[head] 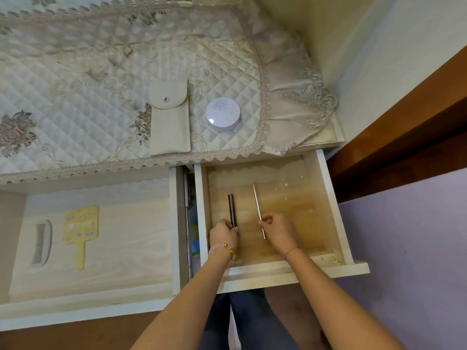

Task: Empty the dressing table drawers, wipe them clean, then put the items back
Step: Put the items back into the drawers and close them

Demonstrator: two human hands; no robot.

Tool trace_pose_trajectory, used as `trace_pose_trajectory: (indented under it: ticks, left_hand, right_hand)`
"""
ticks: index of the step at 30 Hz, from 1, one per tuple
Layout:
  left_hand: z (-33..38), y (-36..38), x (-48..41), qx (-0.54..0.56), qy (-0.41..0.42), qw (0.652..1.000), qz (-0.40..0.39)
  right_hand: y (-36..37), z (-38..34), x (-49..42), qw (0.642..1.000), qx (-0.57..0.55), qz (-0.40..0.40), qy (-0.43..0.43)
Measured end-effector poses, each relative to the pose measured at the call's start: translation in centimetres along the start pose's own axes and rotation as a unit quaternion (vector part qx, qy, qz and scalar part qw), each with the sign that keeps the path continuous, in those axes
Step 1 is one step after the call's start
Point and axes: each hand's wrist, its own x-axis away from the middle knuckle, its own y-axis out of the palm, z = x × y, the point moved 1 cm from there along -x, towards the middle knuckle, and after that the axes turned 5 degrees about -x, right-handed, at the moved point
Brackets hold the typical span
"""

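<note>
Pale-wood right drawer [326, 198] stands pulled out. Its floor shows white specks, so I judge it not yet wiped. Step in hand is most likely emptying, though lifting out and setting back would look alike from here.

Left grip [223, 232] is clamped round the near end of a dark tube [232, 209]. The right grip [276, 229] pinches a thin silver stick [256, 200] low on its length. Both items are inside the right drawer, toward its front left, roughly parallel and apart from each other. Cannot tell whether either is clear of the drawer floor.

Next move, as I judge it: lift both out and up to the desk, onto the quilted cover [75, 79] near the pouch [169, 125] and round white jar [223, 114]. The slim stick may roll, so lay it flat.

Count:
- Open drawers: two.
- Right drawer: one tube, one stick.
- Left drawer [101, 306]: one comb [41, 245], one yellow hand mirror [80, 224], neither touched.
- Desk: one pouch, one jar.
</note>
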Motion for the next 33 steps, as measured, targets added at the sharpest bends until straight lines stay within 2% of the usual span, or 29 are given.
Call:
trace_pose_trajectory:
  ticks: [5,18,22,26,29,31,33]
  left_hand:
    - [0.1,1.0,-0.2,-0.051,-0.008,0.998,0.034]
    - [-0.3,1.2,0.3,-0.08,-0.007,0.995,0.06]
    - [-0.5,0.9,1.4,-0.082,0.012,0.994,0.076]
    - [-0.5,-0.2,3.3,-0.062,0.062,0.994,0.071]
    - [-0.3,-2.4,4.8,-0.028,0.138,0.987,0.071]
    - [-0.1,-4.8,5.6,-0.006,0.191,0.976,0.101]
    - [-0.1,-7.7,5.8,-0.02,0.25,0.954,0.164]
  right_hand:
    - [1.8,0.0,-0.7,1.0,0.01,-0.02,0.007]
    - [3.0,0.1,-0.4,0.997,0.071,-0.036,-0.013]
    - [2.0,0.1,0.1,0.997,0.072,-0.018,-0.027]
    - [-0.3,0.1,0.8,0.997,0.038,0.013,-0.065]
    - [-2.2,-0.5,1.3,0.994,0.013,0.035,-0.105]
    - [-3.2,-1.4,1.5,0.989,0.012,0.059,-0.135]
    - [-4.2,-2.8,1.7,0.98,0.033,0.091,-0.177]
